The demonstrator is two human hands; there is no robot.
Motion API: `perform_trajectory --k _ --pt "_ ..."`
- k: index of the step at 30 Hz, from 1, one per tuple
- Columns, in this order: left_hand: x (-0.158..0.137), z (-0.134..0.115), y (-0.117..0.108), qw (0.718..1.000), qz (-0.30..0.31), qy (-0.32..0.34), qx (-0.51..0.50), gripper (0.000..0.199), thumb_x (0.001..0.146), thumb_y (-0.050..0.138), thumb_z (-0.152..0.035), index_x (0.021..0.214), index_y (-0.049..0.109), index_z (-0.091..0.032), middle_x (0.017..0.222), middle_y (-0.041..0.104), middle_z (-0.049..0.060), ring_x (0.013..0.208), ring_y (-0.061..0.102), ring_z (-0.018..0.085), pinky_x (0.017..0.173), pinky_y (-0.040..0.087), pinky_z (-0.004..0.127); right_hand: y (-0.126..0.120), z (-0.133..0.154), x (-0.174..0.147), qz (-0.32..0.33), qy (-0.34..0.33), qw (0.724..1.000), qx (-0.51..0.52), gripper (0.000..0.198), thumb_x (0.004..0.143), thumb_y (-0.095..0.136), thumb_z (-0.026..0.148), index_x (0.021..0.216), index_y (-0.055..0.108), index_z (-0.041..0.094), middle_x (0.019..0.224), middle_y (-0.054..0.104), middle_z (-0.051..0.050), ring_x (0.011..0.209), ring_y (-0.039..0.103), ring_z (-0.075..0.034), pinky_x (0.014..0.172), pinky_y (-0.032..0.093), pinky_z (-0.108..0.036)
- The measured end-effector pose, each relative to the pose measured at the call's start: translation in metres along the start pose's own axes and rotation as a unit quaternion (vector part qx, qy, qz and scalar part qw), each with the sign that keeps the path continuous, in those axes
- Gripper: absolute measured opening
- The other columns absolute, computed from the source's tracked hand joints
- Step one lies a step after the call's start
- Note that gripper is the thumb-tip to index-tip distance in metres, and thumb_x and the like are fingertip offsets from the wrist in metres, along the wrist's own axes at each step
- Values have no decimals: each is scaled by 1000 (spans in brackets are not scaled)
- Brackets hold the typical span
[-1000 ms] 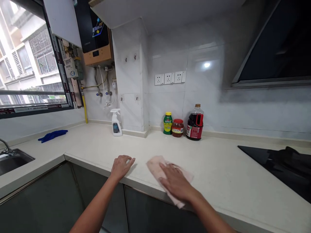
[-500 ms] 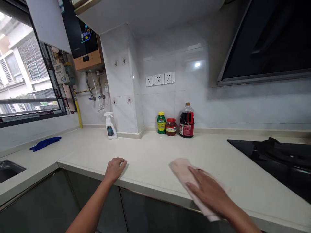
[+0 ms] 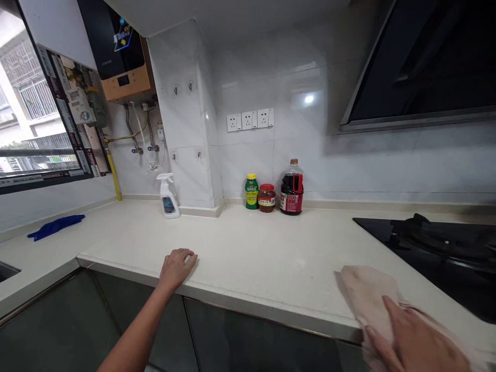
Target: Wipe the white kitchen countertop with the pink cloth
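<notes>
My right hand (image 3: 422, 336) presses a pale pink cloth (image 3: 370, 289) on the white countertop (image 3: 271, 258), near its front edge at the lower right. Part of the cloth hangs over that edge, and the fingers on it are slightly blurred. Near the front edge, left of the middle, my left hand (image 3: 177, 267) rests on the counter. Its fingers are curled together, and I see nothing held in them.
A white spray bottle (image 3: 168, 196) stands by the wall pillar. Along the back wall are a green bottle (image 3: 251, 192), a red-lidded jar (image 3: 266, 199) and a large dark sauce bottle (image 3: 291, 188). A black gas stove (image 3: 437, 248) lies right; a blue cloth (image 3: 56, 226) lies left.
My right hand has slid the pink cloth to the right and toward me, closer to the stove. My left hand stays at its place on the counter. The view has shifted slightly.
</notes>
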State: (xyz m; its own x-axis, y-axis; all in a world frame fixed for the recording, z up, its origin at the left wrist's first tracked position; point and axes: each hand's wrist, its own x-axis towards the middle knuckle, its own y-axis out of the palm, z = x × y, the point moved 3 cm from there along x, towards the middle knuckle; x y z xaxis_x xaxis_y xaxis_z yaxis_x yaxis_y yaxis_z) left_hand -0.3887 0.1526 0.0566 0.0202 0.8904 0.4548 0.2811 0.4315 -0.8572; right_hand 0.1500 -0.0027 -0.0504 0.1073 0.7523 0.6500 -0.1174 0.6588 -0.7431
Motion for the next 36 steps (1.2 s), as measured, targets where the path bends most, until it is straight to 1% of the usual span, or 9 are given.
perform_trajectory --k 3,7,11,15,19,22,25,28,36 --pt "-1 -1 -1 1000 0 1 0 29 93 49 -40 100 74 -26 121 72 6 120 59 28 99 43 40 5 70 -6 -30 -93 995 30 80 90 40 53 159 11 24 144 42 -22 136 35 -46 100 40 -67" --pt "-2 -1 -1 1000 -4 5 -4 28 93 51 -39 100 74 -26 120 73 5 120 59 27 99 43 40 22 150 -2 31 -212 974 76 89 82 59 37 158 12 41 154 32 -14 137 33 -47 96 43 -68" --pt "-4 0 1 1000 -13 2 -15 27 93 52 -39 101 74 -26 121 72 5 122 58 27 100 42 40 41 216 21 137 -241 959 66 107 70 77 19 156 20 44 154 34 -14 136 32 -52 102 38 -72" --pt "-3 2 3 999 -17 -9 -32 30 94 51 -42 103 74 -26 120 73 5 120 59 27 101 42 40 48 296 51 197 -280 938 57 92 79 77 20 156 29 39 145 45 -19 129 43 -50 101 42 -68" --pt "-1 10 1 998 -8 -28 -53 30 94 51 -37 107 74 -25 117 74 5 115 62 24 97 44 34 55 374 64 109 -336 935 44 93 82 79 23 157 25 34 137 52 -23 125 51 -45 98 49 -59" --pt "1 17 -2 997 -5 -53 -63 31 93 48 -30 111 73 -24 117 74 5 107 66 21 89 48 28 64 406 62 11 -340 939 48 90 83 78 24 157 26 27 129 57 -25 119 56 -43 92 53 -55" --pt "2 18 -4 996 -8 -64 -65 33 94 45 -30 108 74 -23 114 75 6 105 66 20 87 48 27 67 403 55 -96 -335 934 75 85 83 74 19 156 29 23 121 60 -26 112 60 -42 86 56 -53" --pt "2 15 -3 996 -16 -64 -64 36 97 42 -37 102 75 -23 111 75 5 107 66 21 89 47 27 63 366 44 -158 -334 924 99 80 85 67 15 156 30 26 119 61 -24 110 60 -41 82 56 -52" --pt "0 7 -6 996 -15 -74 -49 35 94 45 -40 100 74 -22 114 74 6 109 65 23 92 46 31 37 161 6 -138 -323 934 67 69 93 47 8 154 33 38 144 44 -17 135 41 -34 97 47 -52"
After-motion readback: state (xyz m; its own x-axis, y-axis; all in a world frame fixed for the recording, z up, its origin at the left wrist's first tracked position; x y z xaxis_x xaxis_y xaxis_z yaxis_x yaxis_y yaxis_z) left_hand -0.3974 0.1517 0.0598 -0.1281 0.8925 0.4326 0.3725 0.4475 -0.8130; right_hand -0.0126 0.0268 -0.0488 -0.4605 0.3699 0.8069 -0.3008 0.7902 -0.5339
